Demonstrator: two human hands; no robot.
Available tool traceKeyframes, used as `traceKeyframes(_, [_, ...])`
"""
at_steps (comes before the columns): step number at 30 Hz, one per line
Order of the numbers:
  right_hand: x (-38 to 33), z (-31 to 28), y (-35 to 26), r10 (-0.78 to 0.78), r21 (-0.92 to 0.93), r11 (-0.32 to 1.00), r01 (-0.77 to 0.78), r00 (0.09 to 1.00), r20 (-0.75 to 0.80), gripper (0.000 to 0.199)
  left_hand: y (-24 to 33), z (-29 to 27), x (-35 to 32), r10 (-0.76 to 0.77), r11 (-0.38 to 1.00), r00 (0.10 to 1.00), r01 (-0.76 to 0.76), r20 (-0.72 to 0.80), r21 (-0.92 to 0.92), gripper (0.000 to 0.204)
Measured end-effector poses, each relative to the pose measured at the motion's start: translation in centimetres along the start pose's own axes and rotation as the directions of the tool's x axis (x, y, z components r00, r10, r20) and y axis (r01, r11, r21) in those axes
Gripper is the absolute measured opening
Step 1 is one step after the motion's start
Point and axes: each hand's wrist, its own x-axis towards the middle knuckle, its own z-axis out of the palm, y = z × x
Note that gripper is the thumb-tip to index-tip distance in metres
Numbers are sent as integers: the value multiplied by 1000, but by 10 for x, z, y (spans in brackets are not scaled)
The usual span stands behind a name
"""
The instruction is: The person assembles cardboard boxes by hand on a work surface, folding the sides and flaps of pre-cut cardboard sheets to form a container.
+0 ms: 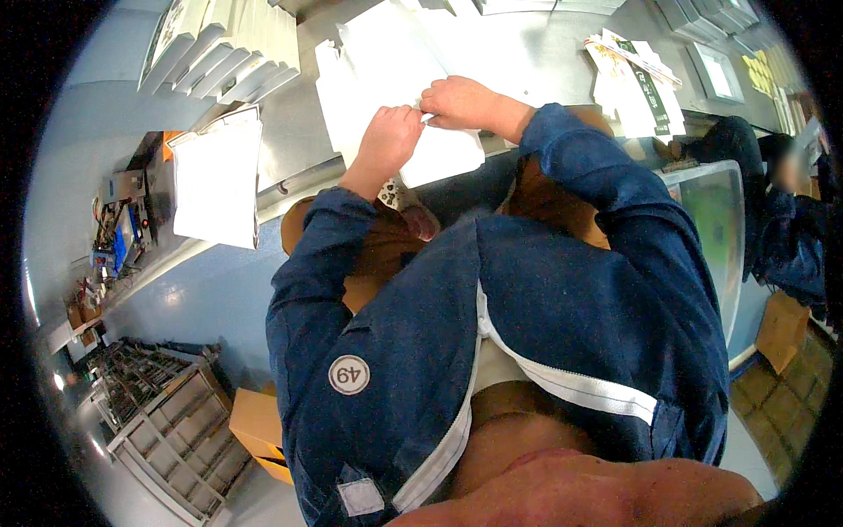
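Note:
Overexposed white paper sheets (386, 57) lie spread over the metal table in front of me. My left hand (391, 140) is closed, its fingers curled at the edge of a white paper sheet (452, 149) nearest my body. Close beside it, my right hand (461, 103) is also closed, its fingertips pinching the same white paper. A small folded-looking bit of paper shows between the two hands. Glare hides the outlines of single sheets, and the fingertips are partly hidden.
Thick white book-like stacks (224, 48) stand at the far left, above a pile of white sheets (218, 180) on the table edge. Printed strips (634, 83) lie at the right. Beside me are a clear plastic bin (716, 228) and a co-worker's dark sleeve (790, 255).

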Motion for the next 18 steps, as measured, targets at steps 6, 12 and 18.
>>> traceKeyframes(6, [-13, 14, 2, -91, -128, 990, 60, 965, -247, 17, 9, -5, -2, 11, 992, 996, 1, -92, 125, 16])
traceKeyframes(12, [-15, 11, 5, -90, -162, 985, 51, 965, -246, 10, 0, 5, 2, -83, 983, 990, 63, 112, 173, 15])
traceKeyframes(18, [-25, -2, 6, -39, -257, 966, -14, 979, -201, 7, 8, -2, 7, -109, 993, 993, 107, 39, 53, 20])
